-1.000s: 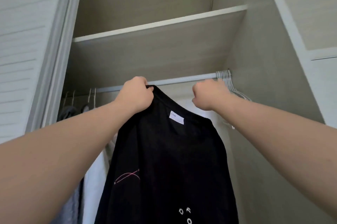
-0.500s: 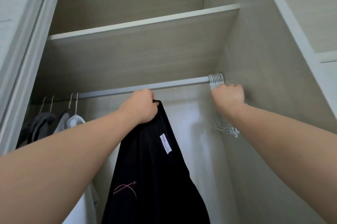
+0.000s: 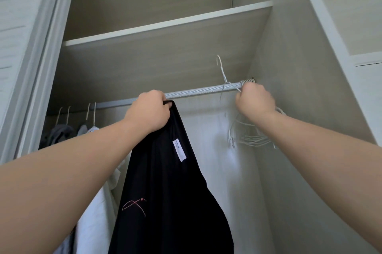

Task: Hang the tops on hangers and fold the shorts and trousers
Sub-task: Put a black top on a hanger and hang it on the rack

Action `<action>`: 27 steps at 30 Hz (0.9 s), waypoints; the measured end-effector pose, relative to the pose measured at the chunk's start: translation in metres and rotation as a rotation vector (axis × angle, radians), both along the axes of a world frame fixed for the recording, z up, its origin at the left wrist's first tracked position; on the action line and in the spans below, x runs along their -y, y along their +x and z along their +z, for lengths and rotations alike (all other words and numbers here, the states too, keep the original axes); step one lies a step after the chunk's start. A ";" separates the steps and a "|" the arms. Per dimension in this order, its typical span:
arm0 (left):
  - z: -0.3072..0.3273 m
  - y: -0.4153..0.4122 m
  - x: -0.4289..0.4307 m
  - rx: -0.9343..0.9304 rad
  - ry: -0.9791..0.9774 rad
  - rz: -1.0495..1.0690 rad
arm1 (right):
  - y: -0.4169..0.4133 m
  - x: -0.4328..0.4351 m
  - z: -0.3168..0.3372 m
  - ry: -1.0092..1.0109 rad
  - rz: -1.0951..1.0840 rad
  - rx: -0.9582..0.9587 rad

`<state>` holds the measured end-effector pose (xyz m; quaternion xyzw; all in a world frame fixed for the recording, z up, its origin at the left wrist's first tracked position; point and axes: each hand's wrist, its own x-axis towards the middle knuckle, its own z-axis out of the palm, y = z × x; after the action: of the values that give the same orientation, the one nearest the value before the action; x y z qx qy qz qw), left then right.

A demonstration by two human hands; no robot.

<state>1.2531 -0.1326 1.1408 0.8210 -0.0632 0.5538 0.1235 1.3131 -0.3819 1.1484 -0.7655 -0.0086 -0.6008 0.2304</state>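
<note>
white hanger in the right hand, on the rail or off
Off: the white hanger, held by the right hand, has its hook above the rail.

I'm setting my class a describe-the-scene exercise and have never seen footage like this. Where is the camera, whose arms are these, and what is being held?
There is no machine here: the camera sits on a person's head, so both bare arms reaching into the wardrobe are theirs. The left hand grips a black top by its upper edge, just below the clothes rail. The right hand holds a white wire hanger whose hook is above the rail. More wire hangers hang bunched at the rail's right end; a few garments hang at its left end. A shelf runs above.
</note>
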 end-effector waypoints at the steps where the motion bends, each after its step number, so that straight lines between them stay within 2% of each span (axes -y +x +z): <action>1: -0.001 -0.006 -0.002 0.022 -0.007 -0.002 | -0.005 -0.004 -0.003 0.087 0.120 -0.018; 5: -0.006 -0.034 -0.009 0.093 -0.018 -0.009 | -0.019 -0.016 -0.029 0.320 0.538 -0.058; 9: -0.021 -0.068 -0.016 0.148 0.002 0.001 | -0.044 -0.025 -0.081 0.464 0.810 -0.066; 14: -0.046 -0.110 -0.021 0.176 -0.009 0.011 | -0.103 -0.032 -0.130 0.544 1.023 0.020; 18: -0.063 -0.143 -0.022 0.077 -0.115 0.002 | -0.145 -0.038 -0.150 0.605 1.222 -0.080; 22: -0.070 -0.182 -0.015 0.009 -0.146 0.000 | -0.175 -0.032 -0.140 0.644 1.328 -0.200; 27: -0.059 -0.239 0.001 0.001 -0.138 0.082 | -0.215 -0.020 -0.139 0.582 1.399 -0.203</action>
<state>1.0143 -0.1340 1.0814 0.8121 0.0088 0.5620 0.1570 1.0985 -0.3614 1.0095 -0.5415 -0.3114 -0.2197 0.7493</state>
